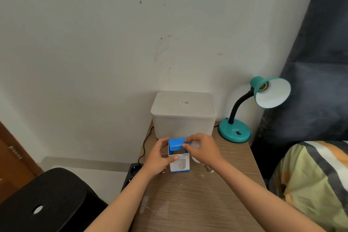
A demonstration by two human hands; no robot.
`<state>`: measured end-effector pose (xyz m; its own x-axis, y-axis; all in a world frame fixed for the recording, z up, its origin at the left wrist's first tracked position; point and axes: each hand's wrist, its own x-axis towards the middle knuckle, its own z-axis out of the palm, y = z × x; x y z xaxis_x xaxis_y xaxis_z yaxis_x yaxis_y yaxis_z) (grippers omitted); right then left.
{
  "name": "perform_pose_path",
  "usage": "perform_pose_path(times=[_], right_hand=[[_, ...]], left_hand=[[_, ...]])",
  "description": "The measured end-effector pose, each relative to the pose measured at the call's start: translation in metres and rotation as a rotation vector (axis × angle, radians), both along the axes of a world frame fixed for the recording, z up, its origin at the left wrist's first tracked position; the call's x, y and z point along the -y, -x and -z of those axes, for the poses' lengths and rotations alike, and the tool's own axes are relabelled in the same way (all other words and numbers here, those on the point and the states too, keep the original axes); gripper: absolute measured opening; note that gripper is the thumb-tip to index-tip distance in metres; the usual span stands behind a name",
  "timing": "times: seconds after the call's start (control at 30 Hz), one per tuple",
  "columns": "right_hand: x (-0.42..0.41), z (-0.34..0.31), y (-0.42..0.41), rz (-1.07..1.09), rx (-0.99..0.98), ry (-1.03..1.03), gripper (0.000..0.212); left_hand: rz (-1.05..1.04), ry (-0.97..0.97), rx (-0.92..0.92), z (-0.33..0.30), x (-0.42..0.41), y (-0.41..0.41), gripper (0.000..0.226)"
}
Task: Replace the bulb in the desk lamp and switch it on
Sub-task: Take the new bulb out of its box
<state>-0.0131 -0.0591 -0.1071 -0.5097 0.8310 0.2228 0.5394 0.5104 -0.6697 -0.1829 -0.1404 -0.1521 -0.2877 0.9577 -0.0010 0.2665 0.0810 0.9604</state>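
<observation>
Hands meet over a small blue-and-white bulb box [178, 158] standing upright on the wooden table [203, 199]; we see our left hand [160, 158] wrapped round the box's left side, thumb pressed across its white front, fingers clenched on the carton; our right hand [202, 149] comes in from the right, its thumb and forefinger pinching the blue top flap [178, 144], which stands lifted so the box's dark opening shows beneath it. Just beside the box, under the right palm, lies a white bulb [195, 146] on the table, its metal screw base [209, 169] pointing toward us; whether the right hand touches the bulb we cannot tell, since the palm hides much of it.

Behind the box sits a white lidded plastic container [183, 115] against the wall [113, 43]; to its right, at the table's far corner, stands the teal desk lamp [234, 132], its black gooseneck curving up to a teal shade [272, 93] tilted toward us; the socket [262, 86] inside the shade is bare, with no bulb in it, and the lamp is unlit; a small dark switch [238, 133] shows on its round base. A black cable [144, 147] runs down the table's left edge to a black power strip [131, 175] below; a black stool [47, 199] stands at lower left.
</observation>
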Motion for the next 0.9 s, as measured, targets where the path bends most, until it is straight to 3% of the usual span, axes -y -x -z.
perform_pose_path(times=[0.2, 0.47, 0.57, 0.67, 0.8, 0.9], right_hand=[[0.008, 0.010, 0.002, 0.009, 0.180, -0.104, 0.024], [0.012, 0.011, 0.004, 0.037, 0.234, -0.074, 0.029], [0.011, 0.005, -0.001, 0.046, 0.089, 0.045, 0.026], [0.006, -0.008, -0.012, 0.060, -0.128, 0.297, 0.020], [-0.003, -0.024, -0.037, 0.090, -0.338, 0.659, 0.037], [-0.006, -0.036, -0.062, 0.121, -0.399, 0.636, 0.031]], left_hand=[[0.014, -0.025, -0.024, -0.003, 0.002, -0.003, 0.054], [0.010, -0.016, -0.052, -0.009, 0.002, -0.008, 0.040], [-0.009, -0.014, -0.084, -0.010, 0.000, -0.009, 0.042], [-0.077, -0.010, -0.187, -0.010, -0.002, -0.009, 0.048], [-0.160, -0.045, -0.290, -0.024, -0.004, -0.018, 0.054], [-0.184, -0.139, -0.351, -0.041, -0.010, -0.030, 0.050]])
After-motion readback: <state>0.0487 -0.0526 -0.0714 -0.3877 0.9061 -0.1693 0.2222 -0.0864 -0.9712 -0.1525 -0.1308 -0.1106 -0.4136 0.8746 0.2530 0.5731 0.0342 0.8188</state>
